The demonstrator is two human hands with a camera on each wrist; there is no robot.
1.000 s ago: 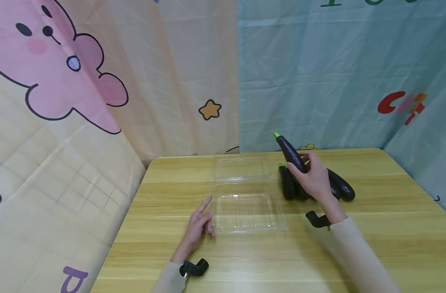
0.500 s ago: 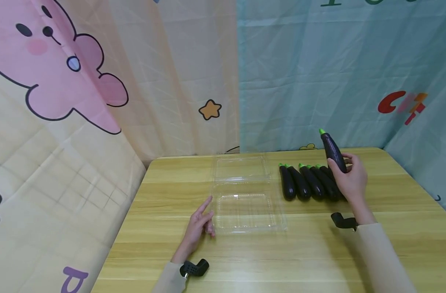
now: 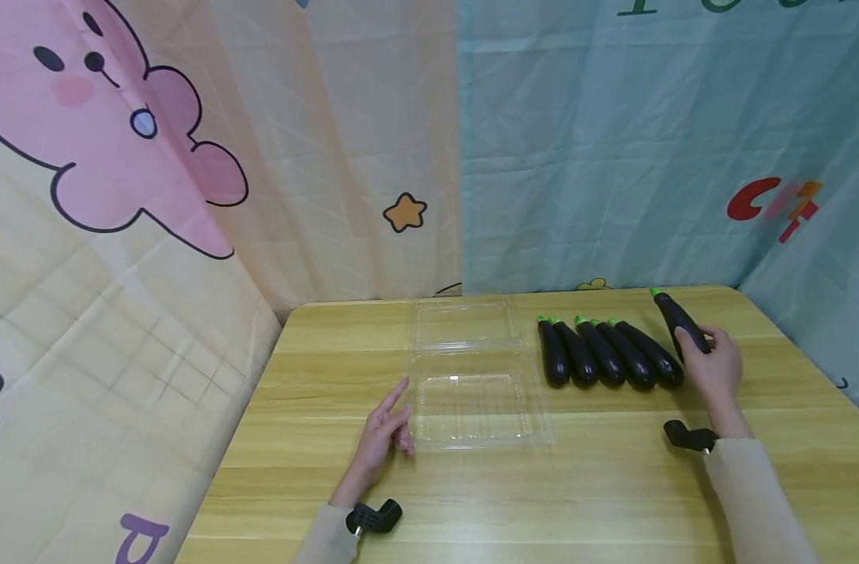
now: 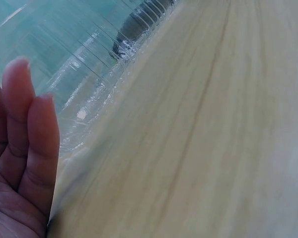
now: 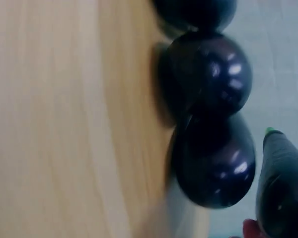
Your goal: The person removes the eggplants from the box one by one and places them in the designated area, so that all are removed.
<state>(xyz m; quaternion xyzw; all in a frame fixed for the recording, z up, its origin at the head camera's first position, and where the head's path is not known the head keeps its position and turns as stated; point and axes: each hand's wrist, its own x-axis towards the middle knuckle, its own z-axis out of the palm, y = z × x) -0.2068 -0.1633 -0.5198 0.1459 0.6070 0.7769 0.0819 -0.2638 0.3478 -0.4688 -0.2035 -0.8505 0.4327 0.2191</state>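
Note:
Several dark purple eggplants (image 3: 581, 356) with green stem ends lie side by side in a row right of the middle of the table. Just beyond the row's right end, my right hand (image 3: 715, 364) grips another eggplant (image 3: 679, 323) between thumb and fingers, its green tip pointing away; the right wrist view shows this held eggplant (image 5: 283, 186) beside the round ends of the row (image 5: 216, 161). My left hand (image 3: 382, 439) is at the left side of a clear plastic clamshell box (image 3: 472, 442), index finger extended along its edge. In the left wrist view its fingers (image 4: 42, 144) look relaxed and hold nothing.
The box's lid (image 3: 463, 323) lies folded back behind its base, flat toward the rear of the wooden table (image 3: 472, 509). Printed fabric curtains (image 3: 599, 157) stand along the back and sides. A black wrist camera (image 3: 689, 436) sits on each wrist.
My right hand has carried the gripped eggplant to the right, from above the row to past its right end, and lowered it. My left hand and the box have stayed put.

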